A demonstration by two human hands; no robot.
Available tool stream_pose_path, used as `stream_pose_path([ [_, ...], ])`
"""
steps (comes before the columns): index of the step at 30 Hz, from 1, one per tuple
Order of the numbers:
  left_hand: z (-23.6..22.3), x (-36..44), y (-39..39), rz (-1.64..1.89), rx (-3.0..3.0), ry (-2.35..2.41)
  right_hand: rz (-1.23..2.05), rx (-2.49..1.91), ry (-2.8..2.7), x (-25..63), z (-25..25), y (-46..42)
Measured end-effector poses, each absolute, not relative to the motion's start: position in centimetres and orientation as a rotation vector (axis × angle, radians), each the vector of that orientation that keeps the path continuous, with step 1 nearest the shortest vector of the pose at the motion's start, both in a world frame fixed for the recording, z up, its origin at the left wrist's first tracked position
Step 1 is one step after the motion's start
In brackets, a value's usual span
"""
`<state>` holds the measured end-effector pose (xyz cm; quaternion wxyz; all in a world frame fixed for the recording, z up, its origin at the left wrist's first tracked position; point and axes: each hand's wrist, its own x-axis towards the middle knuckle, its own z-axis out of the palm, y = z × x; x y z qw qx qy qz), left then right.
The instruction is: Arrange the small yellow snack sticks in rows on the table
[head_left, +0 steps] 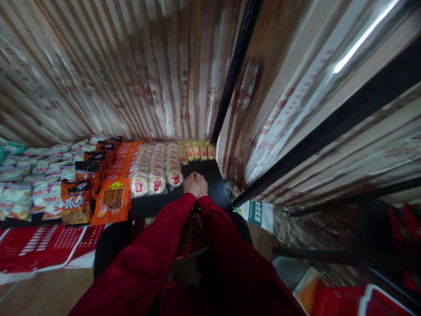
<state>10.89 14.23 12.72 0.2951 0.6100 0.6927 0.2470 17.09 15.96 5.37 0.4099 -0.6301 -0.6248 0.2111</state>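
My left hand (191,185) and my right hand (203,186) are held together over the black shelf (211,177), fingers curled in. Both look closed, and anything inside them is hidden. Just left of them are rows of round, pale wrapped cakes (157,184) with red labels. Behind the hands, small yellow-wrapped packs (196,152) stand in a line along the shelf's back edge.
Orange snack packets (113,199), dark-and-orange bags (76,202) and white bags (48,197) fill the shelf leftward. Black metal posts (235,74) rise at the right, before striped sheeting (158,79). Red packaging (42,248) lies below the shelf.
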Motion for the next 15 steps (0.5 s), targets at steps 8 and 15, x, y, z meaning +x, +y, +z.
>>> stream_pose_path([
  [8, 11.8, 9.7, 8.6, 0.716, 1.718, 1.827, 0.573, -1.538, -1.591, 16.5, 6.4, 10.3],
  [15, 9.5, 7.9, 4.2, 0.881, 1.782, 1.786, 0.669, -1.488, -1.55, 15.8, 6.7, 5.7],
])
